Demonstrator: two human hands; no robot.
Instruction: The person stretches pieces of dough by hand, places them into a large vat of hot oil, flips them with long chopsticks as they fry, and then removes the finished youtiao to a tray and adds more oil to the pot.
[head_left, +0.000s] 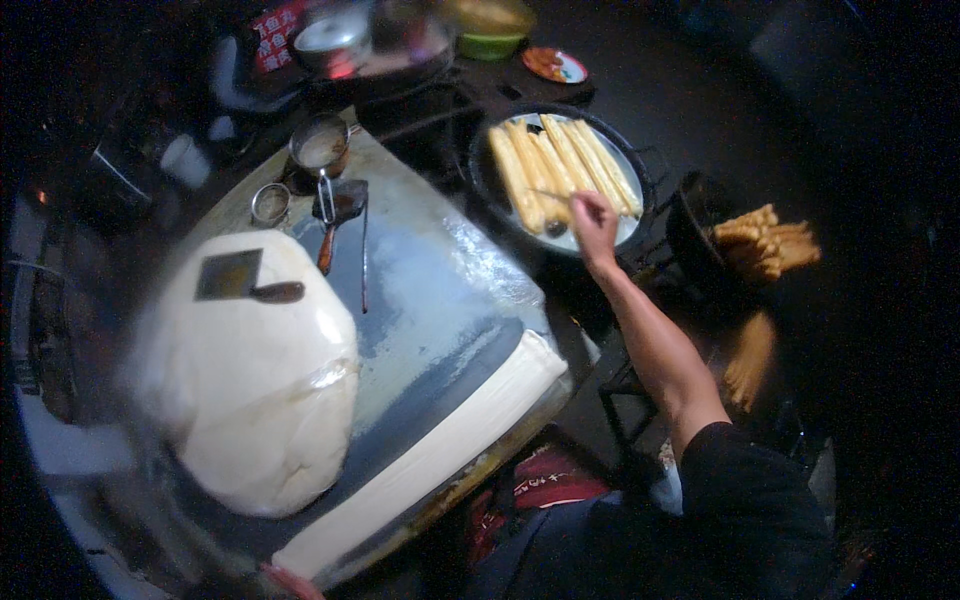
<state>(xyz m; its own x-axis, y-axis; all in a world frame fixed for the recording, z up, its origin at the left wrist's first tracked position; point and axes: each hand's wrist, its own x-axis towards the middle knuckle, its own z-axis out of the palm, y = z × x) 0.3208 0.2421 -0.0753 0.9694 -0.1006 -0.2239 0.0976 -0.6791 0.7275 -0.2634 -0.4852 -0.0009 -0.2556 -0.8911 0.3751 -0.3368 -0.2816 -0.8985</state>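
Note:
My right hand (595, 221) is closed on a thin stick-like utensil (551, 194), held over a round pan of oil (628, 169). Several long pale-golden dough sticks (559, 154) lie side by side in that pan, and the utensil's tip is at them. At the bottom edge, only part of my left hand (292, 582) shows, at the near end of a long flat strip of white dough (435, 442); its fingers are mostly cut off. A large slab of dough under clear film (262, 390) lies left of the strip, with a wooden-handled dough scraper (229, 276) on it.
The metal-topped worktable (412, 277) holds a wire strainer (321, 142), a small sieve (270, 204) and a thin rod (365, 255). Browned dough sticks (769, 244) stand in a dark basket (701, 217) at right. Beyond the pan are a plate of food (553, 65) and a metal pot (332, 37).

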